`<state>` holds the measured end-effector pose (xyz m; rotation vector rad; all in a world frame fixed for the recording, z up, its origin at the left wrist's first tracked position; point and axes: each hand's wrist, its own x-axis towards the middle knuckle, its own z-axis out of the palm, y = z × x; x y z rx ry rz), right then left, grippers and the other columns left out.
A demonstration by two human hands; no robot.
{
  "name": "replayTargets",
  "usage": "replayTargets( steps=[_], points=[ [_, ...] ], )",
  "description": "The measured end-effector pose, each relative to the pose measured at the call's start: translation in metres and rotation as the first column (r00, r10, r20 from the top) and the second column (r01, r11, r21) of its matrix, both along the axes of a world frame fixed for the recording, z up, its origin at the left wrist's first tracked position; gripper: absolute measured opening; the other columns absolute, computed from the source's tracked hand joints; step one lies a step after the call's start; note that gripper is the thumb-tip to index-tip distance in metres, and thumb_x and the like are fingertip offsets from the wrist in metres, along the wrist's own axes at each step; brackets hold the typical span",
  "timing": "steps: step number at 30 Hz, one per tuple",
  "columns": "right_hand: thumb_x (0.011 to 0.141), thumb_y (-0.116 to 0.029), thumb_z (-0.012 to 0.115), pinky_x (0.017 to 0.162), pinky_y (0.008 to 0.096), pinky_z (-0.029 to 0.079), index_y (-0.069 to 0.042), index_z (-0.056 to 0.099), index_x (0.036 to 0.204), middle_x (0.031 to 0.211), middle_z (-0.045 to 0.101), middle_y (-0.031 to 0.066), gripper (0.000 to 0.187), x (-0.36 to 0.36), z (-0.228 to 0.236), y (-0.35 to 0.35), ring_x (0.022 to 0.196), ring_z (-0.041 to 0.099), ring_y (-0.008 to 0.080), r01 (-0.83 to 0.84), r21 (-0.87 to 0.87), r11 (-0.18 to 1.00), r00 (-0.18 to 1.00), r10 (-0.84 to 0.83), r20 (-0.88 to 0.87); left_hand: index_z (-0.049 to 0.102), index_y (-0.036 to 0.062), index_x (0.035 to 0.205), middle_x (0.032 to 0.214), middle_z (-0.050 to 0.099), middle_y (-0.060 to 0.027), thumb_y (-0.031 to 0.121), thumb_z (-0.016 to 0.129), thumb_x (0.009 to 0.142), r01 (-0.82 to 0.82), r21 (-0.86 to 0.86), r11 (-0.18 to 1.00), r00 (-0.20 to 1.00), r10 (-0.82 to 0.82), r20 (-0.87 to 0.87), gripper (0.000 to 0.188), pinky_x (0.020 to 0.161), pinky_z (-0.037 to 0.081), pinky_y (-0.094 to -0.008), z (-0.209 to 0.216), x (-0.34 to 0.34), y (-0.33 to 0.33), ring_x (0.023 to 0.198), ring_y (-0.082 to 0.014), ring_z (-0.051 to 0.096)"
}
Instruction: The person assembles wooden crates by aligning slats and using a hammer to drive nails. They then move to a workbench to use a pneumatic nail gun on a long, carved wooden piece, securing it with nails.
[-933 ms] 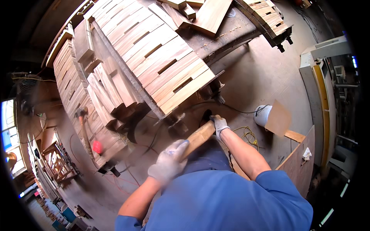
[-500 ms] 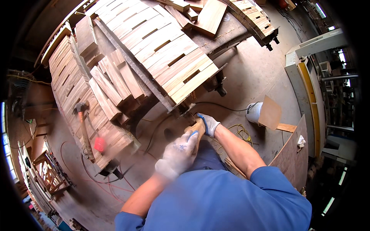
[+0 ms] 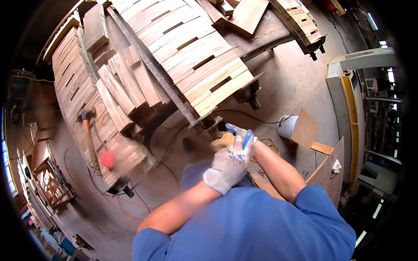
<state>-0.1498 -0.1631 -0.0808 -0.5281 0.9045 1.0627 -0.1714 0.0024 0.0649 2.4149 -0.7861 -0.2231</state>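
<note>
The tan, rounded wooden block (image 3: pixel 222 142) looks matt — the long grey metal bar (image 3: pixel 151 66) rough. White knitted-cloth gloves (image 3: pixel 230 164) look matt too.

Woodworking workshop: slotted timber panels (image 3: pixel 196 52), loose boards (image 3: pixel 249 17) piled on worktop (image 3: pixel 274 31), claw hammer (image 3: pixel 89 141).

The person wears a plain blue shirt (image 3: pixel 244 222), which fills the six o'clock part of the view. Its sleeves are short and of the same blue: the left sleeve (image 3: pixel 150 243) is at seven o'clock, the right sleeve (image 3: pixel 324 209) at four o'clock, and both forearms are bare. The left glove (image 3: pixel 230 162) is off-white knitted fabric, with dark blue printed marks on its back, a knitted cuff toward half past seven, and a bright blue patch on one finger toward one o'clock. The right glove (image 3: pixel 241 130), partly hidden, is also whitish with blue. The trousers (image 3: pixel 193 173) look dark blue, though blurred
</note>
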Motion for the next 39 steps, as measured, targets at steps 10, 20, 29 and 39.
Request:
replayTargets(
  steps=[10,20,29,39],
  points=[
    [0.114,-0.026,0.046,0.107,0.0339,0.052,-0.008,0.059,0.139,0.127,0.069,0.0042,0.034,-0.037,0.066,0.014,0.118,0.065,0.0172,0.452,-0.086,0.888,0.783,-0.349,0.515,0.051,0.0008,0.151,0.121,0.066,-0.0178,0.018,0.074,0.083,-0.088,0.037,0.995,0.996,0.089,-0.029,0.073,0.072,0.061,-0.042,-0.005,0.026,-0.009,0.096,-0.0303,0.072],
    [0.098,-0.021,0.077,0.084,0.0369,0.06,0.0,0.07,0.113,0.107,0.073,0.0096,0.027,-0.021,-0.002,-0.006,0.096,0.072,0.0206,0.47,-0.422,0.775,0.854,-0.28,0.438,0.066,0.0065,0.132,0.127,0.069,-0.016,0.024,0.085,0.084,-0.265,-0.128,0.956,0.964,0.26,-0.06,0.054,0.094,0.059,-0.045,-0.017,0.025,0.066,0.111,-0.0352,0.07],
    [0.104,-0.027,0.069,0.099,0.0489,0.059,-0.001,0.064,0.127,0.121,0.071,0.0144,0.035,-0.016,-0.043,-0.023,0.109,0.07,0.0321,0.439,-0.093,0.893,0.873,-0.4,0.28,0.06,0.0085,0.142,0.127,0.067,-0.0168,0.026,0.091,0.074,-0.349,0.168,0.922,0.925,0.368,-0.099,0.076,0.1,0.055,-0.0475,-0.088,-0.048,0.133,0.114,-0.0377,0.067],
    [0.11,-0.026,0.053,0.088,0.0414,0.057,-0.004,0.069,0.119,0.11,0.074,0.0096,0.029,-0.007,-0.08,0.035,0.098,0.07,0.0262,0.048,-0.51,0.859,0.99,0.027,0.139,0.062,0.0049,0.135,0.128,0.069,-0.0178,0.017,0.09,0.076,-0.262,-0.274,0.925,0.965,0.258,-0.051,0.066,0.081,0.064,-0.043,0.001,-0.011,0.073,0.106,-0.0379,0.073]
  ],
)
